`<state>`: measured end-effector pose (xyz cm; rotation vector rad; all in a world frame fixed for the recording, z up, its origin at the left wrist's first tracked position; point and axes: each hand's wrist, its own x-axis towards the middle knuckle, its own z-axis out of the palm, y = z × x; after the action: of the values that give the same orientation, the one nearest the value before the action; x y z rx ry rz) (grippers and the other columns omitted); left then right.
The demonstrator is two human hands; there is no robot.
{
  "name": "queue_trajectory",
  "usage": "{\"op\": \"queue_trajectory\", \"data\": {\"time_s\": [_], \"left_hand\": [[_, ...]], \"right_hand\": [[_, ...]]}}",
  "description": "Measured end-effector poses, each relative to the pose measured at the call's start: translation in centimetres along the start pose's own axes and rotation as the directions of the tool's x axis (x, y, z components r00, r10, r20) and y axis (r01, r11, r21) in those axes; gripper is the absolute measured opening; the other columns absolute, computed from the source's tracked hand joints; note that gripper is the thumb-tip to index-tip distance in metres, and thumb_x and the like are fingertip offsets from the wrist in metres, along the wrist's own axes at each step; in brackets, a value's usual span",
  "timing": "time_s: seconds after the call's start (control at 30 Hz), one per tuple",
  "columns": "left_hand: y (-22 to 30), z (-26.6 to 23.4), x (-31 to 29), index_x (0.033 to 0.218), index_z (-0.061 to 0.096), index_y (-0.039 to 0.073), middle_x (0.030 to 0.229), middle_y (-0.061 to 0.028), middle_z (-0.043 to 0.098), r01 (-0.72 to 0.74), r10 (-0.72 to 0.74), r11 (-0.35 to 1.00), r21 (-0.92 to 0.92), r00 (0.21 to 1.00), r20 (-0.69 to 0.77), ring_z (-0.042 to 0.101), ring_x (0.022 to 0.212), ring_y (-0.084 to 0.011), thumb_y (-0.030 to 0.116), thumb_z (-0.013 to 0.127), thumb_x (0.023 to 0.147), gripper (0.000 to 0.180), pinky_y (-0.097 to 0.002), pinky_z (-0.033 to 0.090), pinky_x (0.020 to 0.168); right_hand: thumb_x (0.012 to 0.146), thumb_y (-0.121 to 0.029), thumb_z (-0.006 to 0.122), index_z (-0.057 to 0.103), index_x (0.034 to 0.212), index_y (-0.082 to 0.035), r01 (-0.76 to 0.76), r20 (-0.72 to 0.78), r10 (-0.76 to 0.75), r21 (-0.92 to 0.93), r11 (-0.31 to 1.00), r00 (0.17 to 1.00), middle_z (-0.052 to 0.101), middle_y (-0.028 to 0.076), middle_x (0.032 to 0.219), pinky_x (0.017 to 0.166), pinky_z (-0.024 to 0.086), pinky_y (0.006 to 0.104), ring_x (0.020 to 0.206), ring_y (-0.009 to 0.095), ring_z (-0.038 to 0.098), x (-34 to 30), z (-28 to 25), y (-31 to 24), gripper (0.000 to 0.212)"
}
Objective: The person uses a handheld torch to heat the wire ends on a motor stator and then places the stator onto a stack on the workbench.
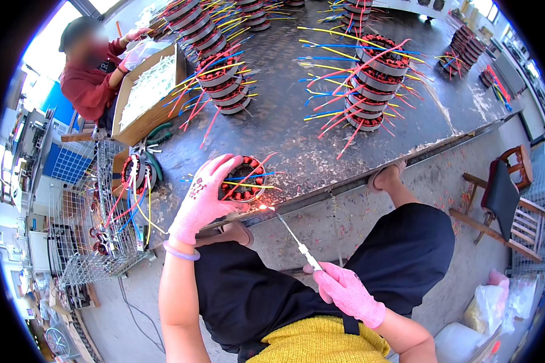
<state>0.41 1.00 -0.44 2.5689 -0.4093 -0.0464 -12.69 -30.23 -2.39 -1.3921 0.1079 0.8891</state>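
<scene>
The left hand (203, 196) in a pink glove holds the round metal motor ring with red, blue and yellow wires (245, 179) steady at the near edge of the grey worktop (297, 139), while the right hand (345, 290) grips the long thin lighter (293, 239), whose small flame should just touch the wire ends, well away from fingers.

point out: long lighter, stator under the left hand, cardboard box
long lighter (293, 240), head view, mid-shaft of its thin metal rod
stator (247, 181), head view, on its red windings
cardboard box (140, 118), head view, on its near side wall
</scene>
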Motion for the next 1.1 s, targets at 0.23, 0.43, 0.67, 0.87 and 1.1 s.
{"op": "queue_trajectory", "data": {"time_s": [0.23,0.43,0.67,0.87,1.1], "left_hand": [[0.0,0.1,0.1,0.141,0.052,0.006,0.144,-0.0182,0.049,-0.037,0.038,0.999,0.028,0.999,-0.013,0.045,0.134,-0.0381,0.026,0.090,0.061,0.091,-0.0450,0.037,0.113],[-0.1,0.1,0.1,0.142,0.051,0.006,0.144,-0.0182,0.049,-0.027,0.027,0.999,0.019,1.000,-0.009,0.045,0.135,-0.0381,0.027,0.090,0.062,0.091,-0.0449,0.037,0.113],[-0.2,0.2,0.1,0.143,0.051,0.007,0.146,-0.0175,0.048,-0.019,0.019,0.999,0.028,1.000,-0.003,0.044,0.136,-0.0372,0.026,0.090,0.061,0.092,-0.0447,0.036,0.114],[-0.1,0.2,0.1,0.142,0.051,0.007,0.144,-0.0181,0.049,-0.032,0.032,0.999,0.021,0.999,-0.017,0.045,0.135,-0.0382,0.026,0.090,0.061,0.091,-0.0452,0.037,0.113],[-0.2,0.4,0.1,0.142,0.051,0.008,0.144,-0.0172,0.049,-0.030,0.030,0.999,0.022,0.999,-0.020,0.044,0.135,-0.0384,0.024,0.090,0.061,0.091,-0.0453,0.036,0.114]], "right_hand": [[0.106,-0.026,0.048,0.059,0.125,0.000,-0.005,-0.003,0.005,0.021,1.000,1.000,0.047,-0.002,0.066,0.055,0.038,0.0257,0.058,0.006,0.043,-0.1,-0.1,0.2,0.034],[0.106,-0.026,0.048,0.059,0.127,0.000,0.005,0.001,-0.005,0.001,1.000,1.000,0.047,-0.002,0.067,0.055,0.038,0.0250,0.059,0.006,0.043,0.0,0.0,0.3,0.035],[0.106,-0.025,0.049,0.059,0.128,0.000,-0.019,0.004,0.019,0.034,0.999,1.000,0.046,-0.003,0.068,0.054,0.037,0.0247,0.059,0.005,0.043,-0.2,0.0,-0.3,0.035],[0.106,-0.025,0.049,0.059,0.127,0.001,-0.002,-0.011,0.002,0.041,0.999,1.000,0.046,-0.003,0.067,0.053,0.037,0.0253,0.057,0.005,0.042,-0.1,0.0,0.2,0.035],[0.106,-0.028,0.049,0.058,0.129,0.000,0.003,0.000,-0.003,0.024,1.000,1.000,0.047,-0.003,0.065,0.053,0.035,0.0247,0.057,0.005,0.041,0.2,-0.1,0.6,0.037]]}}
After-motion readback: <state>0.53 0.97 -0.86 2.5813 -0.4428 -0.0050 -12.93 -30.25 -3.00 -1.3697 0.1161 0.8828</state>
